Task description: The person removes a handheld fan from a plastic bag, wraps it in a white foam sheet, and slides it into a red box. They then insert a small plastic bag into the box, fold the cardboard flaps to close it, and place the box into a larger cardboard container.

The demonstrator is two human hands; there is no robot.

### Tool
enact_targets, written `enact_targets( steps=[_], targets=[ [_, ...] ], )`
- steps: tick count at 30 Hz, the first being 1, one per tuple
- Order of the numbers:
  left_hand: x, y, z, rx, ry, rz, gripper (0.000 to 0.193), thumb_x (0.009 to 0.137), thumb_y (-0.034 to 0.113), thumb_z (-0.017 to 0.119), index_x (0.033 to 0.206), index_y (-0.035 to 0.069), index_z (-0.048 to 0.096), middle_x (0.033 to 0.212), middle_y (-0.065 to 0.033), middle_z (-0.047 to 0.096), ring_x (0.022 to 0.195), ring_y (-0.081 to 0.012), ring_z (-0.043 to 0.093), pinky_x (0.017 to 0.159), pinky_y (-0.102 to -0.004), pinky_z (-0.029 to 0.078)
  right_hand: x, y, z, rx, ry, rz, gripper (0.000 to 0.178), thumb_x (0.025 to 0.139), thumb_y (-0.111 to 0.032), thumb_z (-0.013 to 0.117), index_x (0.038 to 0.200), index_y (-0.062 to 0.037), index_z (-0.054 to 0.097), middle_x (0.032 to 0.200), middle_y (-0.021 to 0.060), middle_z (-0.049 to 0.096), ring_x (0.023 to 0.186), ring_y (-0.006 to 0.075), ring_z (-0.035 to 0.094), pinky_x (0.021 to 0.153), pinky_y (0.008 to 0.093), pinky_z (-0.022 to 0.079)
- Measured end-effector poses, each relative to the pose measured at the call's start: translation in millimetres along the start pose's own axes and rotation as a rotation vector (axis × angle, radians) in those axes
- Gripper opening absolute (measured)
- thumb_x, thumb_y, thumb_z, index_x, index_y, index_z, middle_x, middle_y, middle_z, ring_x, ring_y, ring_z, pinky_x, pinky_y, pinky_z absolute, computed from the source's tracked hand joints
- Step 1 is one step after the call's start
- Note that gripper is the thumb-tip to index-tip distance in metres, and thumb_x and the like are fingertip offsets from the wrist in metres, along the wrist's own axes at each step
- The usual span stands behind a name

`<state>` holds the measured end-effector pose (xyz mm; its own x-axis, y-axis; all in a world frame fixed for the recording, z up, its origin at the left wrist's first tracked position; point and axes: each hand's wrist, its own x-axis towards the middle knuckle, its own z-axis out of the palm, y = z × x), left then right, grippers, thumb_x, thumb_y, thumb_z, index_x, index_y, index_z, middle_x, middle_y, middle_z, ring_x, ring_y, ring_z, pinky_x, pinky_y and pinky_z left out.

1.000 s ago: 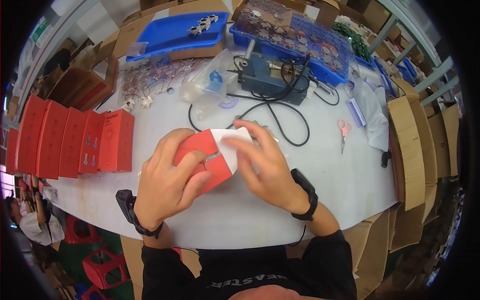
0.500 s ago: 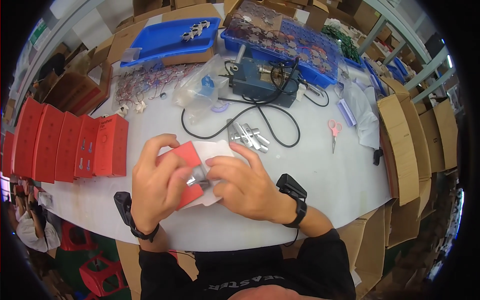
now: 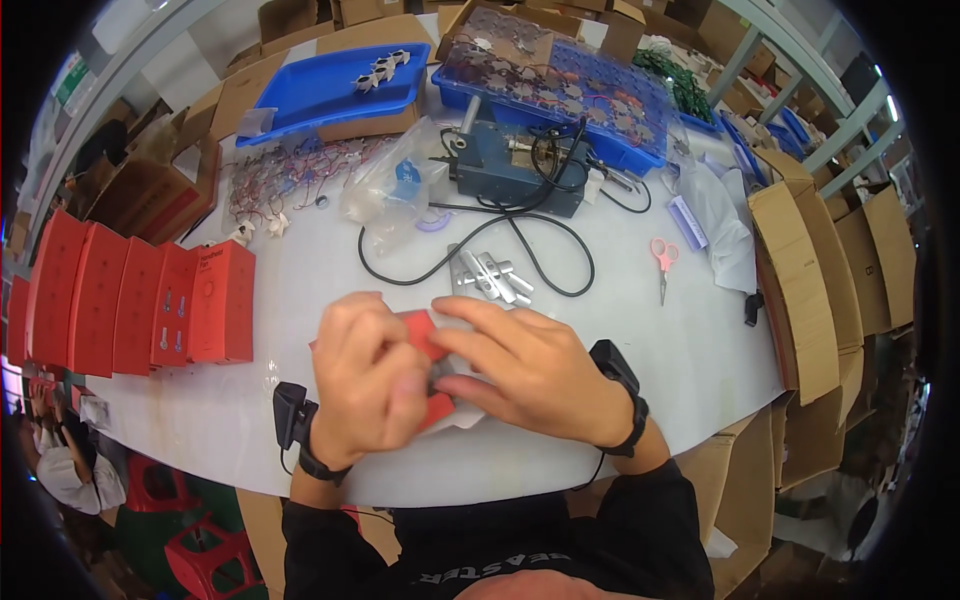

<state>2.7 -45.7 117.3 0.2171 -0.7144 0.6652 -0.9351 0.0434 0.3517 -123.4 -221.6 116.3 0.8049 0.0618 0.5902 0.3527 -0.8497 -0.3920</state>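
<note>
Between my hands is a small red cardboard box (image 3: 420, 328), its open end facing right, with white inner flaps. A silvery-grey thing shows at its opening, mostly hidden by my fingers. My left hand (image 3: 368, 385) is closed over the box's left side, fingers curled. From the right, my right hand (image 3: 545, 375) grips the box's open end, fingers above the opening and thumb below. Beyond the hands lie several silver metal tube-like parts (image 3: 490, 278) in a loose pile.
Several red boxes (image 3: 222, 300) stand in a row at the left. Pink scissors (image 3: 663, 265) lie at the right. Farther back are a dark green machine (image 3: 510, 175) with a looping black cable, a plastic bag (image 3: 395, 195), and blue trays (image 3: 345, 85). Cardboard cartons (image 3: 800, 290) flank the right edge.
Both hands have shifted right with the box, and my left hand has turned over it. My right fingers have moved onto the open end; the white flap and grey thing show less.
</note>
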Motion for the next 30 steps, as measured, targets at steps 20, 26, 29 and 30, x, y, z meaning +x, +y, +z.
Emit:
enact_targets(
  steps=[20,26,29,30],
  targets=[
    [4.0,4.4,14.5,0.064,-0.230,0.254,0.022,0.079,0.026,0.074,0.080,0.006,0.066,0.110,-0.0115,0.057,0.107,-0.0337,0.057,0.094,-0.0529,0.050,-2.3,30.7,-7.0,0.383,-0.092,0.366,0.019,0.095,-0.016,0.073,0.107,-0.0045,0.064,0.097,0.0083,0.075,0.067,0.0222,0.069,0.062,0.0311,0.053],
    [1.8,-5.8,15.1,0.053,-0.197,0.324,0.025,0.086,0.033,0.068,0.083,0.008,0.068,0.113,-0.0120,0.057,0.108,-0.0330,0.057,0.097,-0.0551,0.050,-3.7,30.7,-2.0,0.355,-0.088,0.347,0.020,0.096,-0.016,0.073,0.107,-0.0038,0.062,0.098,0.0095,0.075,0.067,0.0198,0.069,0.063,0.0293,0.053],
    [1.5,-10.9,14.5,0.093,-0.071,0.407,0.034,0.095,0.037,0.059,0.078,0.007,0.064,0.103,-0.0104,0.055,0.109,-0.0327,0.058,0.093,-0.0552,0.053,-3.9,28.8,4.2,0.328,-0.028,0.276,0.021,0.094,-0.016,0.075,0.106,-0.0037,0.062,0.095,0.0094,0.075,0.066,0.0185,0.068,0.064,0.0287,0.052],
    [-2.0,-12.4,14.6,0.102,-0.076,0.397,0.034,0.095,0.037,0.059,0.078,0.007,0.064,0.103,-0.0104,0.055,0.109,-0.0327,0.058,0.093,-0.0552,0.053,-0.9,20.9,1.9,0.434,0.026,0.407,0.022,0.092,-0.016,0.076,0.104,-0.0039,0.062,0.092,0.0084,0.074,0.065,0.0194,0.067,0.064,0.0289,0.052]
  ],
)
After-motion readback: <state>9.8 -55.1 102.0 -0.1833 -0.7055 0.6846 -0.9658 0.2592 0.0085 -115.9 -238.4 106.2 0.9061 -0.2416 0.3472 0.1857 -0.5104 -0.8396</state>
